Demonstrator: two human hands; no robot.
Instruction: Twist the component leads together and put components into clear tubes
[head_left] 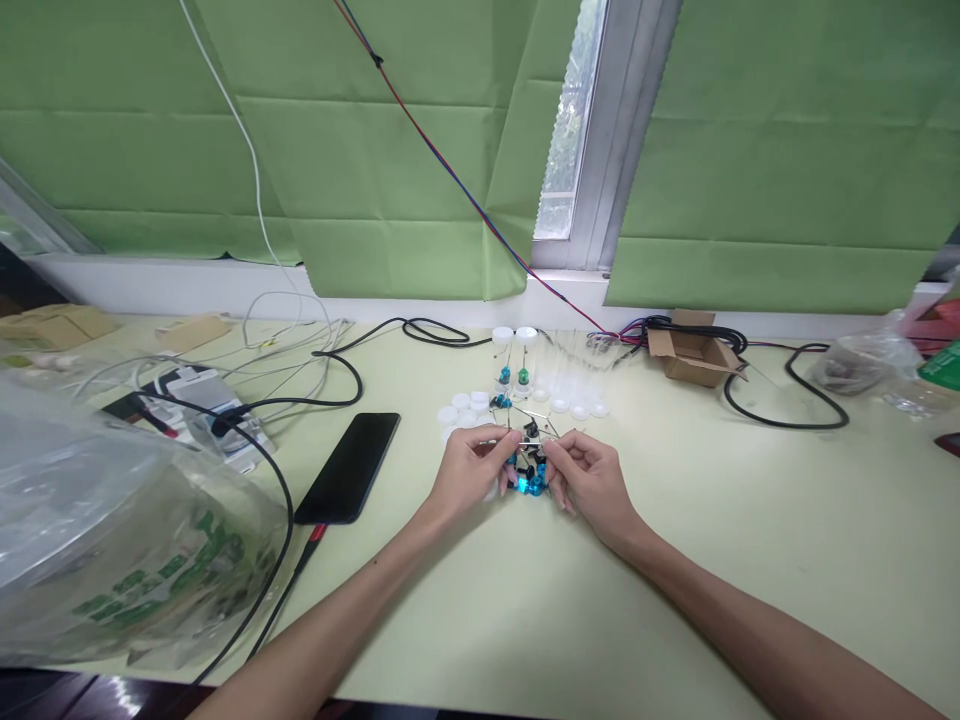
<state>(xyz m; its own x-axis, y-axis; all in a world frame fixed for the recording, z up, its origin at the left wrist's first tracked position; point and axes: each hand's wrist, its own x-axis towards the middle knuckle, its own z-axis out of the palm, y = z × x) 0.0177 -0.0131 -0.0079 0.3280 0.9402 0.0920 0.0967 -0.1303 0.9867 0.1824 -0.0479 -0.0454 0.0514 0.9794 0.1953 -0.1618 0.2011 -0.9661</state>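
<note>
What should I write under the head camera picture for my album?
Left hand and right hand hold a thin shiny rod among small blue parts, near white caps.

Around the grip spreads a pale yellow-green tabletop (750, 520), its far edge meeting a low white wall strip (165, 285). Beyond the grip and to its left hang green blinds (397, 150), creased crosswise; 1 more green blind (795, 150) hangs beyond it to the right. Between them, beyond and slightly right of the grip, 1 slim window pane (566, 140) shows bright, blurred foliage beside a grey frame (637, 120). Far left of the grip, a slanting frame (45, 220) shows below the blinds. Light falls soft and even over the tabletop. Below its near edge, left of the grip, lies a dark, glossy surface (82, 695), possibly floor.
</note>
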